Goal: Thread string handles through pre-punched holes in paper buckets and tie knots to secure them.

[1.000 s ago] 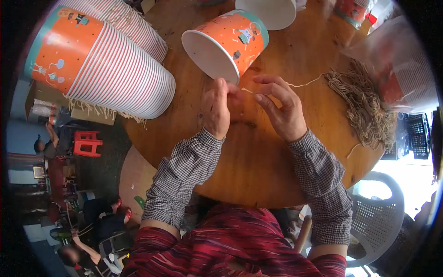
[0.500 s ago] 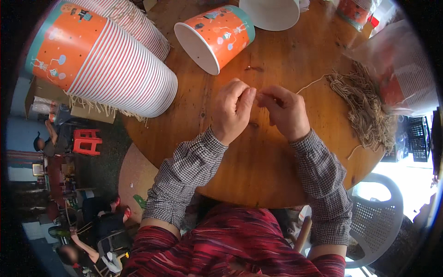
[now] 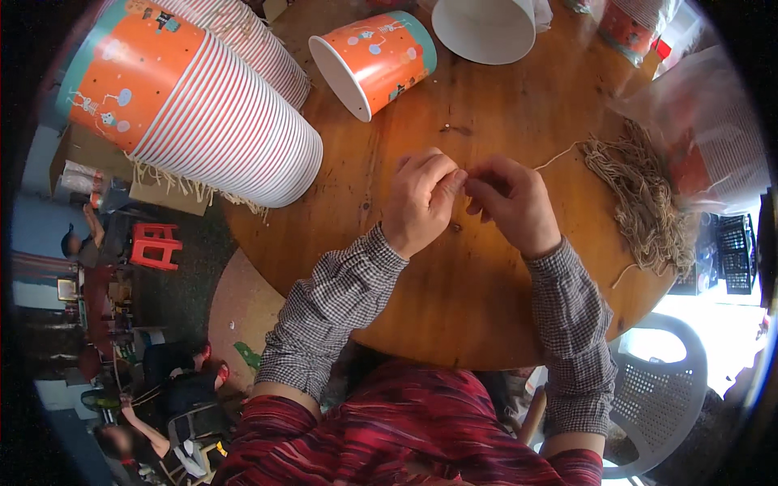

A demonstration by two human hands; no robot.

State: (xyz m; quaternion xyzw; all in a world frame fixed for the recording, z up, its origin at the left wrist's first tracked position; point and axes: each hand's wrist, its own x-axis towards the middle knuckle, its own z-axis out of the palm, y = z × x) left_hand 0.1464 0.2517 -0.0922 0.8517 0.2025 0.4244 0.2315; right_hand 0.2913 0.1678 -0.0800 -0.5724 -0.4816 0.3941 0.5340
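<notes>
My left hand (image 3: 420,198) and my right hand (image 3: 513,202) meet fingertip to fingertip above the round wooden table (image 3: 454,308). Both pinch a thin tan string (image 3: 553,159) that runs off to the right into a bundle of the same strings (image 3: 640,194). A single orange paper cup (image 3: 373,61) lies on its side behind my hands, its white mouth facing left and down. The part of the string between my fingers is hidden.
A long stack of nested orange and white cups (image 3: 194,105) lies at the table's left. A white cup (image 3: 486,28) stands at the back. Clear bags of cups (image 3: 705,121) sit at the right. A plastic chair (image 3: 656,397) stands at lower right, a red stool (image 3: 154,243) at left.
The single orange cup was beside my hands a second ago; it now lies farther back and left. My hands have drawn nearer to me and closed together on the string.
</notes>
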